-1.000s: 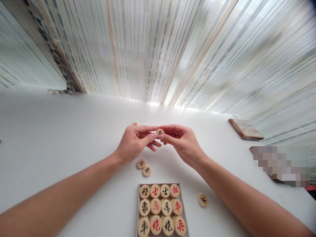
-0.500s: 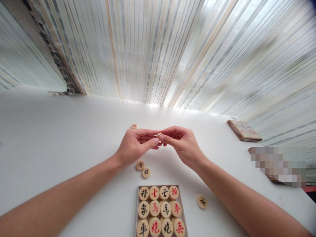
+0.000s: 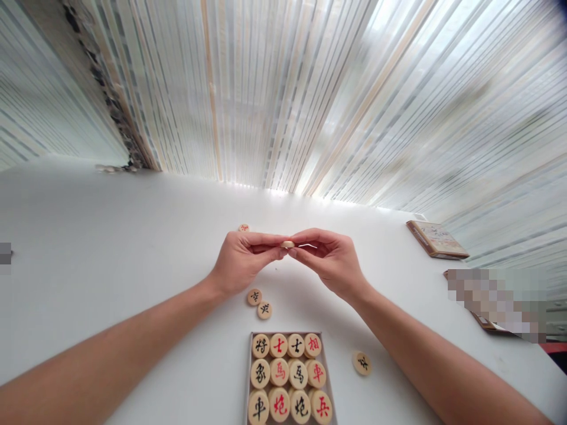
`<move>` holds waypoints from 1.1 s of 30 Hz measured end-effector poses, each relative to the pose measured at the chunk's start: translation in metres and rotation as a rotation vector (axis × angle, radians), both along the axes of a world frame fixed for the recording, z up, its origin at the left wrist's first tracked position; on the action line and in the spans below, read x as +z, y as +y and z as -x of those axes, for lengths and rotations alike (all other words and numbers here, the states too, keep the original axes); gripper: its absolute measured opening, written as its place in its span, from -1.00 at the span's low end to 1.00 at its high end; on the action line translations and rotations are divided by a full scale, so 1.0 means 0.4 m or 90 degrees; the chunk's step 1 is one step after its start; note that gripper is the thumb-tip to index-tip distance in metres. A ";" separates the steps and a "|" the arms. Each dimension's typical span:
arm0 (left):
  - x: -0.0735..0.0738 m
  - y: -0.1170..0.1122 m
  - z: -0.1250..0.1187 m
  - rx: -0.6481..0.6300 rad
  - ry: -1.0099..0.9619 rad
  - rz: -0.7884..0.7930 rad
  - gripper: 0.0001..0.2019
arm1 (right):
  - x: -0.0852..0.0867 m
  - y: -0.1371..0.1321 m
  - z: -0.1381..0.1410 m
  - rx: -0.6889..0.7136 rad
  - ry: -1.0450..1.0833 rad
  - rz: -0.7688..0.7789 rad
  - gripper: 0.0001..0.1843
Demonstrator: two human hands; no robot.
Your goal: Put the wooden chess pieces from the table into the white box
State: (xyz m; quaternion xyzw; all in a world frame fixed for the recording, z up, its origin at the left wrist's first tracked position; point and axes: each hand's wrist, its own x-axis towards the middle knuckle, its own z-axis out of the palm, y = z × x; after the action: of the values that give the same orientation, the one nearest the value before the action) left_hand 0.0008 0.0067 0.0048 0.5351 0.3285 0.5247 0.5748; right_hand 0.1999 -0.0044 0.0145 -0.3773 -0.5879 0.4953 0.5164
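My left hand (image 3: 241, 260) and my right hand (image 3: 330, 260) meet above the white table (image 3: 110, 248), both pinching one round wooden chess piece (image 3: 287, 244) between fingertips. The piece is turned edge-on, so its face is hidden. Below my hands, a small open box (image 3: 330, 378) holds several wooden pieces with red and black characters. Two loose pieces (image 3: 259, 303) lie just under my left hand, another loose piece (image 3: 362, 363) lies right of the box, and a far piece (image 3: 243, 227) sits beyond my left hand.
A flat brown box lid (image 3: 436, 239) lies at the far right of the table. A blurred patch covers something beside it on the right. Striped curtains (image 3: 283, 88) hang behind the table's far edge.
The held piece has been rotated from face-up, showing a black character, to edge-on. Both hands stay together in the same place.
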 end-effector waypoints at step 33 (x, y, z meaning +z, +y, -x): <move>0.002 0.000 0.000 -0.056 -0.007 0.038 -0.74 | 0.010 0.009 0.000 0.009 0.006 0.187 -0.58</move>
State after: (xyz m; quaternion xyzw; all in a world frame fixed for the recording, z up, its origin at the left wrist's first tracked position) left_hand 0.0010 0.0069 0.0057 0.5292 0.3169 0.4915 0.6148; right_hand 0.1997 -0.0006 0.0184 -0.4426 -0.5094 0.5811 0.4549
